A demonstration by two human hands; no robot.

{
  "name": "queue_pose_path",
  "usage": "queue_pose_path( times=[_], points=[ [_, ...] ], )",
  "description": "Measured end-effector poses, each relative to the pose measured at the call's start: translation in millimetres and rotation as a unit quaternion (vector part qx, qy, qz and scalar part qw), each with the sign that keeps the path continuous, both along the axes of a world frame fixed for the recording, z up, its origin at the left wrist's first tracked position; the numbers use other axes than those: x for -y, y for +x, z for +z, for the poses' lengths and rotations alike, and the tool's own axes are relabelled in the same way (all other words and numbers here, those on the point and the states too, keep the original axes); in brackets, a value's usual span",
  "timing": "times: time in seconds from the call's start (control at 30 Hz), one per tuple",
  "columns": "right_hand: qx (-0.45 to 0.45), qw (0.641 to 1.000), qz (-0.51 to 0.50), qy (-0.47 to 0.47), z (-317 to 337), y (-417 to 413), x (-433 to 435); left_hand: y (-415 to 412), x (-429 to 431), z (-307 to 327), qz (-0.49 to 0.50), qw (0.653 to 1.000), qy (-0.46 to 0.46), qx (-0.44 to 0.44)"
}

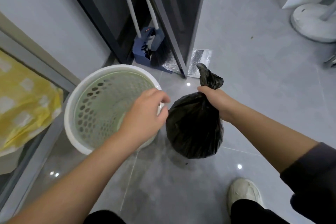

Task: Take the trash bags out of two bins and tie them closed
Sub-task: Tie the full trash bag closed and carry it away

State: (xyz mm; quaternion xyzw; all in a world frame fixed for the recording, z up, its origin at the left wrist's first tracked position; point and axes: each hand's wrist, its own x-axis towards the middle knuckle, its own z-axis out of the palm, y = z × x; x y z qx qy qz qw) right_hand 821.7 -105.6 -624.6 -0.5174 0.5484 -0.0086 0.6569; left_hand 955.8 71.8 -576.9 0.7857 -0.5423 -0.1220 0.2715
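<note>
A black trash bag [194, 125] hangs just above the grey floor, right of a round white bin [72, 107] with a pale green perforated inner basket. My right hand [216, 100] grips the bag's gathered neck, and the bunched top sticks up above my fist. My left hand [145, 114] hovers over the bin's right rim, fingers loosely curled and holding nothing, its fingertips close to the bag's left side. The bin has no bag inside it.
A blue dustpan and broom [151, 49] stand behind the bin against a dark door frame [174, 29]. A yellow patterned cloth [23, 103] lies at the left. A white fan base [312, 22] sits at the far right. My shoe [243, 194] is at the lower right.
</note>
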Motion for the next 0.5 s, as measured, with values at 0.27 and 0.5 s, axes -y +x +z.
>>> queue_pose_path(
  times=[0.27, 0.5],
  points=[
    [0.043, 0.986, -0.120, 0.104, -16, -42, 9, -64, 57, -77, -0.092, 0.976, 0.173, -0.098],
    [0.105, 0.971, -0.151, 0.150, -28, -62, 10, -102, 92, -129, -0.077, 0.978, 0.112, -0.155]
  ],
)
